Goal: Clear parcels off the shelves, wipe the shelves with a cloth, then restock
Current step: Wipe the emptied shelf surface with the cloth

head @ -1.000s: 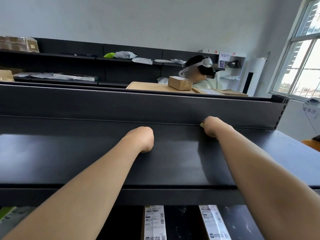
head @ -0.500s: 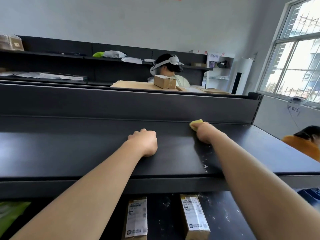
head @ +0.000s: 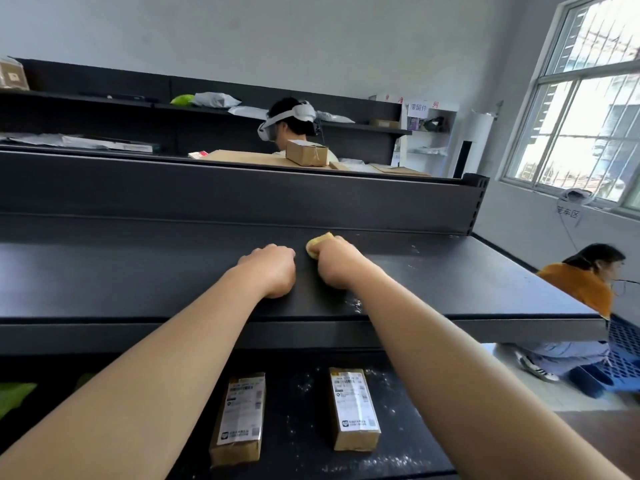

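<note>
Stage: wiping, mid-task. The upper shelf (head: 138,271) under both hands has no parcels on it in view, so clearing this level looks done. The wipe itself looks unfinished to me: white specks (head: 356,303) lie on the shelf just near-side and right of the right hand (head: 334,268), with fainter ones further right.

The lower shelf (head: 304,403), below both forearms, is not cleared. The left parcel (head: 239,419) and right parcel (head: 353,408) lie flat on it, apart from each other, with white dust scattered round them. Left to do, as I judge it: finish this level, clear and wipe the lower one, then restock both.

Right hand: fingers curled round the cloth (head: 318,242), fist pressed down on the upper shelf. The cloth is a small yellow wad, bunched up and mostly hidden in the grip. Only a lump pokes out past the knuckles on the far-left side of the hand, close to the shelf's back wall. It looks soft and spongy. Wet or dry: cannot tell.

Left hand (head: 272,270): just left of the right hand, close beside it but with a gap. Its fingers are curled into a fist resting on the shelf. Nothing shows in it, though the palm side is hidden.
</note>
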`<act>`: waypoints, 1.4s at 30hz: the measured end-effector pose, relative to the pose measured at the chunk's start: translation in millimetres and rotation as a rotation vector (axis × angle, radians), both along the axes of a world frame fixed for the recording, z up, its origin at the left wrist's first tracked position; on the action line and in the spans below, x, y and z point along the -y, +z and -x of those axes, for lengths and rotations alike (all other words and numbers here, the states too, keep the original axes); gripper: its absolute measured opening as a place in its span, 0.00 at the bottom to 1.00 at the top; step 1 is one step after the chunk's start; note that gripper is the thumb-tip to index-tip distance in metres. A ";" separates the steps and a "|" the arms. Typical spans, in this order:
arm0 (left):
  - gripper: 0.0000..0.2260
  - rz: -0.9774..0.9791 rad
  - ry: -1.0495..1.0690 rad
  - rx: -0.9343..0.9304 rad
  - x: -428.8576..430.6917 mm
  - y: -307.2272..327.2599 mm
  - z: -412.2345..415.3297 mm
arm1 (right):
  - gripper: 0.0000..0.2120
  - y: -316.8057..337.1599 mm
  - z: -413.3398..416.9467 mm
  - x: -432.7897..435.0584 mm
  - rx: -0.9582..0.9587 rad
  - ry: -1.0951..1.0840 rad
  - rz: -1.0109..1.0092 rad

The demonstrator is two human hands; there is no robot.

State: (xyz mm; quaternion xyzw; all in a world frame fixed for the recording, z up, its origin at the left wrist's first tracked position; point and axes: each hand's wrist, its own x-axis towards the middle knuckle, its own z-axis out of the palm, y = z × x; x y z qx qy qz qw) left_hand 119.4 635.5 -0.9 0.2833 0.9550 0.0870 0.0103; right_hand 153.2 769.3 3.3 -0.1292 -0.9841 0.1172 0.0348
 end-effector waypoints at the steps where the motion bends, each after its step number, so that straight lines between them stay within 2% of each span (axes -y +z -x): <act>1: 0.15 -0.006 0.003 -0.003 -0.5 -1.1 -1.9 | 0.16 -3.8 -4.9 -5.9 0.000 -0.013 -0.014; 3: 0.17 -0.036 0.016 0.008 0.8 -2.9 -4.7 | 0.22 -5.4 -16.5 -27.0 -0.018 -0.047 -0.062; 5: 0.18 -0.066 0.025 0.019 2.8 -4.1 -7.8 | 0.23 -4.4 -31.3 -55.9 -0.027 -0.111 -0.066; 11: 0.18 -0.093 0.029 0.002 11.0 -3.1 -9.7 | 0.15 8.2 -68.8 -107.8 -0.074 -0.309 0.010; 15: 0.17 -0.092 0.020 -0.018 23.9 -3.5 -16.2 | 0.12 22.6 -64.5 -70.4 -0.216 -0.269 0.077; 20: 0.13 -0.073 0.005 -0.013 44.7 -0.5 -23.2 | 0.10 20.0 -41.3 24.7 -0.133 -0.096 0.062; 22: 0.12 -0.057 -0.003 -0.007 51.2 1.8 -25.8 | 0.07 9.3 -40.3 51.3 -0.082 -0.071 0.022; 24: 0.12 -0.037 -0.021 -0.014 54.8 3.0 -29.5 | 0.08 0.8 -44.6 61.9 -0.068 -0.077 -0.055; 27: 0.12 -0.043 -0.031 -0.007 57.6 0.2 -34.9 | 0.20 -3.6 -60.8 56.4 -0.055 -0.083 -0.107; 30: 0.13 -0.088 -0.039 0.010 60.5 -2.4 -37.4 | 0.25 -4.8 -78.4 32.4 -0.028 -0.111 -0.108; 35: 0.13 -0.098 -0.040 0.007 63.2 -2.7 -40.7 | 0.25 -0.6 -112.2 -20.6 -0.015 -0.268 -0.115; 38: 0.10 -0.095 -0.037 0.009 60.4 -1.0 -40.9 | 0.13 4.9 -126.1 -39.5 -0.084 -0.318 -0.116; 39: 0.09 -0.099 -0.045 0.013 57.8 -0.1 -42.0 | 0.12 6.3 -125.5 -38.6 -0.122 -0.322 -0.111; 42: 0.09 -0.115 -0.100 0.023 45.9 -0.3 -48.4 | 0.19 5.1 -106.5 -12.8 -0.250 -0.241 -0.013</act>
